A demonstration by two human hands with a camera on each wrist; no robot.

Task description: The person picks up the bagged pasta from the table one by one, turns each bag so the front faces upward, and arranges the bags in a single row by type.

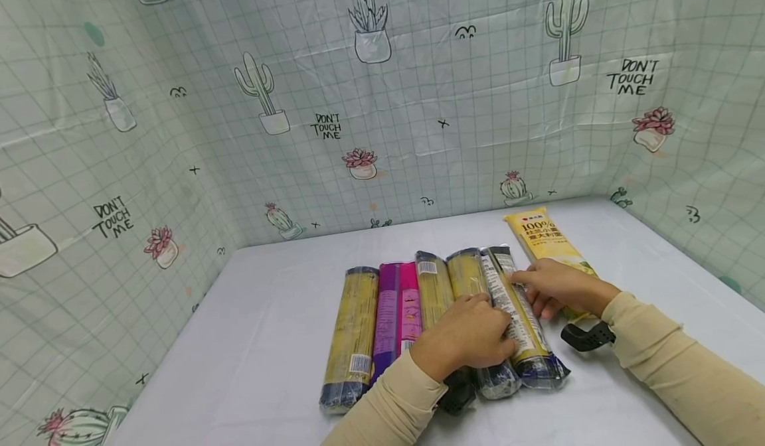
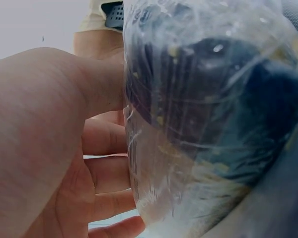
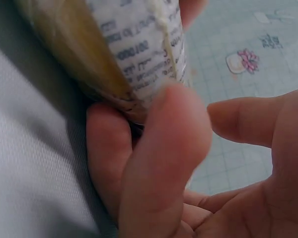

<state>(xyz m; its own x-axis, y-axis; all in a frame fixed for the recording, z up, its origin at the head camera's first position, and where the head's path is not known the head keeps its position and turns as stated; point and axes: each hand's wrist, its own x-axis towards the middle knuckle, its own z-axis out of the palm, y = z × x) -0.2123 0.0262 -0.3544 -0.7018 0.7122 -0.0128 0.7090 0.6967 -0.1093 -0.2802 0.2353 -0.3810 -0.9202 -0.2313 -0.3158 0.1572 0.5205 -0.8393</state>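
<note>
Several long noodle packets (image 1: 412, 306) lie side by side on a white table (image 1: 251, 353). My left hand (image 1: 472, 336) lies across the near part of the right-hand packets. Its thumb and curled fingers (image 2: 104, 173) hold a clear-wrapped, dark-ended packet (image 2: 203, 114). My right hand (image 1: 552, 287) is at the far part of the rightmost packet in the row (image 1: 528, 340). There its thumb (image 3: 164, 148) and a finger pinch the packet's white printed label (image 3: 139, 54). A yellow packet (image 1: 540, 237) lies apart, beyond the right hand.
Patterned cactus sheets (image 1: 382, 101) wall the table on the left, back and right. Black wrist straps (image 1: 588, 336) sit on both forearms. Bare table lies to the left of the row and along the front edge.
</note>
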